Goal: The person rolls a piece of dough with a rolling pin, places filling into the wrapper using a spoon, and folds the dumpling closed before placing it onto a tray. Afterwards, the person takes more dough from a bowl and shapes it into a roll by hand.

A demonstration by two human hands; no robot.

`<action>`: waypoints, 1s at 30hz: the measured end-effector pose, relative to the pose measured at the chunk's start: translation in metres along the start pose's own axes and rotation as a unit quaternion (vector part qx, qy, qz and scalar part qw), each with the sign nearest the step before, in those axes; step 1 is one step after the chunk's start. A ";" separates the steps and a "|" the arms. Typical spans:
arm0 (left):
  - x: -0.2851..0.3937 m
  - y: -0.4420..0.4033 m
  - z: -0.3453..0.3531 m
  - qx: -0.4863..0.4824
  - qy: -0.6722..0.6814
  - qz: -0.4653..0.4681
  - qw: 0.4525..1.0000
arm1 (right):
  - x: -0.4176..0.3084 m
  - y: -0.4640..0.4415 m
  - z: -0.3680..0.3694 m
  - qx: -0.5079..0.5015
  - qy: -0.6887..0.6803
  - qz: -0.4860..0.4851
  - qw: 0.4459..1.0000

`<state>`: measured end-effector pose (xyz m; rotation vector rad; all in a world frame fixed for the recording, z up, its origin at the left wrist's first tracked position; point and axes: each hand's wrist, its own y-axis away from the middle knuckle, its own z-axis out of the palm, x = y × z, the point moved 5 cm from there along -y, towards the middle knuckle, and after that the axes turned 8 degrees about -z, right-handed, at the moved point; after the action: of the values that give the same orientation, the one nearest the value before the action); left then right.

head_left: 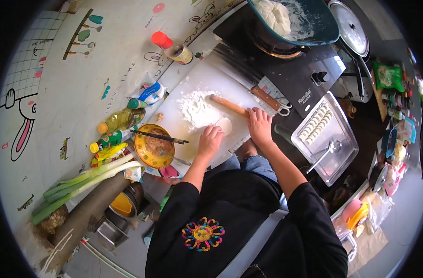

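My left hand (210, 140) pinches the near edge of a round, thin dough wrapper (225, 125) lying on the white cutting board (210, 74). The fingers of my right hand (259, 124) are closed on one end of a wooden rolling pin (229, 106). The pin slants over the board, its far end beside a heap of white flour (193, 110). Left of my left hand stands a yellow bowl (138, 155) of minced filling (157, 147), with dark chopsticks (167, 138) across it. Beyond my right hand lies a wooden-handled knife (266, 98).
A metal tray (343, 160) with rows of dumplings (315, 123) and a spoon (334, 147) is at right. The stove (290, 74) bears a green basin (322, 39) with dough (274, 16). An oil bottle (116, 121) and leeks (88, 180) line the left.
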<state>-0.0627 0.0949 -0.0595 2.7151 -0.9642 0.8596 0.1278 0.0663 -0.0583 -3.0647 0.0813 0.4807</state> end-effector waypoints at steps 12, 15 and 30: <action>-0.012 -0.019 -0.004 -0.012 0.388 -0.273 0.880 | -0.029 -0.012 -0.025 -0.023 -0.245 -0.073 0.966; -0.014 -0.023 -0.015 -0.021 0.455 -0.328 0.828 | -0.031 -0.013 -0.013 -0.088 -0.427 0.001 0.900; 0.035 -0.035 -0.068 -0.015 0.502 -0.390 0.771 | -0.043 -0.058 -0.059 -0.125 -0.579 0.041 0.805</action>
<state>-0.0510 0.1244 0.0184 1.7600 0.3493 1.6715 0.1084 0.1238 0.0126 -2.3724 0.1031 2.3503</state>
